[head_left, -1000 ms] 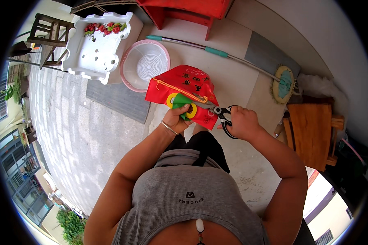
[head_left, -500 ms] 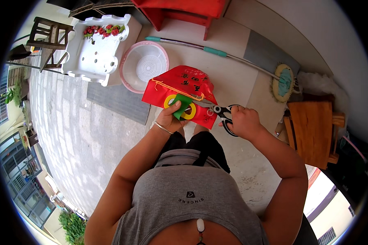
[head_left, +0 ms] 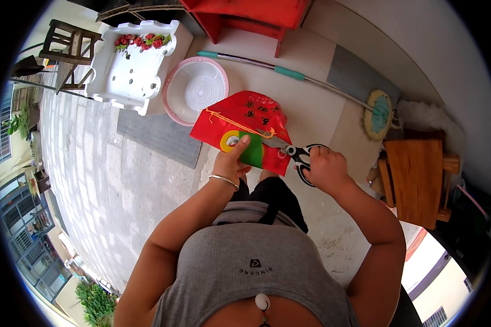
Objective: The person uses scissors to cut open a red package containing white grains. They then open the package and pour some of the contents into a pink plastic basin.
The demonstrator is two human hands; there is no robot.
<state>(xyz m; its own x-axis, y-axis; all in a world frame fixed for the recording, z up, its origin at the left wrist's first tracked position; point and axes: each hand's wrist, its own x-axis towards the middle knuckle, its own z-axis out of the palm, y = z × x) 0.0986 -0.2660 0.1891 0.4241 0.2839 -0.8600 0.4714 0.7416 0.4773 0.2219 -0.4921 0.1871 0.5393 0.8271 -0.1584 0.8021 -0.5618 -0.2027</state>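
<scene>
A red bag (head_left: 240, 106) with dark markings hangs in front of my body, an orange cord (head_left: 237, 123) running across it. My left hand (head_left: 232, 164) grips its lower edge, thumb on top and fingers behind. Beside that thumb is a green piece (head_left: 253, 152), lying over the bag's lower part. Left of it shows a yellow ring (head_left: 223, 140); a second ring is mostly covered. In my right hand (head_left: 328, 168) are scissors (head_left: 300, 155) with black and white handles. Their blades point left and lie against the bag near the cord's right end; whether they cut anything is unclear.
Beyond the bag stand a pink-rimmed basin (head_left: 223, 73) and a white foam box (head_left: 106, 82) holding red flowers. A mop (head_left: 289, 71) lies across the floor below a red bench (head_left: 245, 11). Wooden stools (head_left: 414, 180) stand at right, a wooden chair (head_left: 65, 46) far left.
The green piece now lies flatter and farther right, covering most of the right ring. My left thumb has shifted slightly right. The scissors' handles have moved slightly right and look wider apart.
</scene>
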